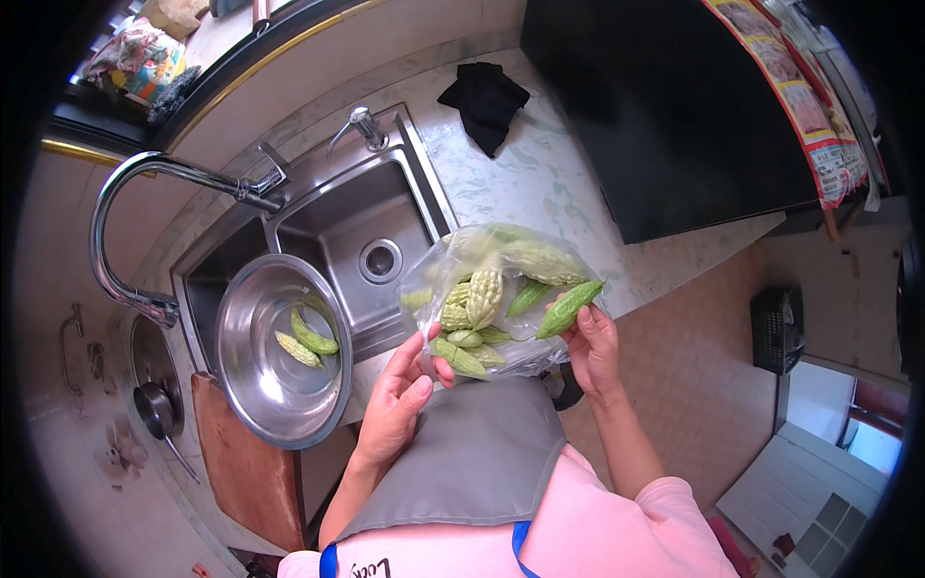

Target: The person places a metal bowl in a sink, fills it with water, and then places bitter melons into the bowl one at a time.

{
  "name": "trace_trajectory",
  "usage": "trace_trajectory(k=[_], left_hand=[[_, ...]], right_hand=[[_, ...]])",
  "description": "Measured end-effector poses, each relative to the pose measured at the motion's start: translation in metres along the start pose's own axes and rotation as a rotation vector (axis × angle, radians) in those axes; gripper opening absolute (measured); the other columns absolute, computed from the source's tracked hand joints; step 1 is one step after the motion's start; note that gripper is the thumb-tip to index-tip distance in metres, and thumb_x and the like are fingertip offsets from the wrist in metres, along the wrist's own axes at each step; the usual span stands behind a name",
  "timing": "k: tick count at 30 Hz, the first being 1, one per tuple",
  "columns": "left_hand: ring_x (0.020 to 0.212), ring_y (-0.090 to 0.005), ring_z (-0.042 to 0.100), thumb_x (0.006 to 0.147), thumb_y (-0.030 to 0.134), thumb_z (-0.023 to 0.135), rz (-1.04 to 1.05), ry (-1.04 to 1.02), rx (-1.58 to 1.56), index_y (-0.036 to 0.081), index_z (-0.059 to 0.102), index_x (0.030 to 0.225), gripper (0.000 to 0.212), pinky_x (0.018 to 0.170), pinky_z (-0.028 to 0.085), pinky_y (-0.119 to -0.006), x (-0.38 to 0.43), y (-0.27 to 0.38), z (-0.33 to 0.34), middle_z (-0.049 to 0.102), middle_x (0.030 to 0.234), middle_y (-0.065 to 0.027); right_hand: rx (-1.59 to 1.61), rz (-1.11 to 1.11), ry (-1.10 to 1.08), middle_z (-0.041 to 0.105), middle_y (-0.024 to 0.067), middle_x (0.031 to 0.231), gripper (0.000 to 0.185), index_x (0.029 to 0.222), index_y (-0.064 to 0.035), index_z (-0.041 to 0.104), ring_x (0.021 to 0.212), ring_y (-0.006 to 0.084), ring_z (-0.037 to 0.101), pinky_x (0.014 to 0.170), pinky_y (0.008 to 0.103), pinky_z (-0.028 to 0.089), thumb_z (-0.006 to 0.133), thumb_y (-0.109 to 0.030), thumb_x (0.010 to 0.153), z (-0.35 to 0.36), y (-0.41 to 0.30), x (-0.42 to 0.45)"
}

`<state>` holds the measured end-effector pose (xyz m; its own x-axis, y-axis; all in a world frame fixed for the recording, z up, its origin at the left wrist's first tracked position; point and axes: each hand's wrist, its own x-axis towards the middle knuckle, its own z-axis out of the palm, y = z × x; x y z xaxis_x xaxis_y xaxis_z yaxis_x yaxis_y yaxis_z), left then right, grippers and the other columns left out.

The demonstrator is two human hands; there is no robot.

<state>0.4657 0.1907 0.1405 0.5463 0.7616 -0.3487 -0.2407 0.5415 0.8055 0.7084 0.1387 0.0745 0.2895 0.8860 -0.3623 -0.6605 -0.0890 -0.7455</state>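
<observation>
A clear plastic bag (pixel 531 357) of several pale-green bitter melons (pixel 484 300) rests at the counter's front edge beside the sink, its mouth facing me. My left hand (pixel 399 399) has its fingers on the bag's left rim, with the thumb on the near side. Between the thumb and fingers of my right hand (pixel 596 347) is a greener bitter melon (pixel 569 311), raised over the bag's right side. To the left, a stainless steel bowl (pixel 249 361) holds two small bitter melons (pixel 309 339).
The bowl overlaps the left part of a steel double sink (pixel 340 209) with an arched faucet (pixel 173 162) and a soap dispenser (pixel 365 128). A wooden cutting board (pixel 242 462) lies below it. Black cloth (pixel 485 105) lies behind the bag, near a large black panel (pixel 650 108).
</observation>
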Motion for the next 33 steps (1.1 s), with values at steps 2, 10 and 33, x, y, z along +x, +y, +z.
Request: trace_trajectory(k=[2,10,33], left_hand=[[0.090,-0.0137,0.046,0.083,0.027,0.058,-0.008,0.011,0.000,0.002,0.029,0.134,0.064,0.089,0.032,-0.028,-0.001,0.002,0.001,0.052,0.092,-0.0074],[0.088,-0.0139,0.048,0.084,0.022,0.058,0.001,0.100,0.065,0.003,0.021,0.135,0.066,0.086,0.037,-0.028,-0.003,0.002,0.005,0.052,0.093,-0.0082],[0.103,-0.0133,0.049,0.091,0.025,0.047,-0.073,0.032,0.075,0.000,0.048,0.115,0.035,0.093,0.035,-0.028,-0.007,0.003,0.004,0.054,0.109,-0.0066]], right_hand=[[0.068,0.038,-0.054,0.059,0.0115,0.102,0.036,0.111,0.0031,0.051,0.093,0.0177,0.057,0.085,0.0306,0.044,0.053,-0.025,0.088,0.006,-0.002,-0.004],[0.109,0.177,-0.166,0.058,0.0066,0.093,0.043,0.105,0.0000,0.052,0.086,0.0134,0.056,0.079,0.0269,0.045,0.061,-0.034,0.081,0.035,0.012,-0.018],[-0.200,0.186,-0.385,0.056,0.0016,0.074,0.017,0.087,-0.0018,0.054,0.061,0.0064,0.052,0.056,0.0191,0.045,0.052,-0.019,0.089,0.089,0.014,-0.025]])
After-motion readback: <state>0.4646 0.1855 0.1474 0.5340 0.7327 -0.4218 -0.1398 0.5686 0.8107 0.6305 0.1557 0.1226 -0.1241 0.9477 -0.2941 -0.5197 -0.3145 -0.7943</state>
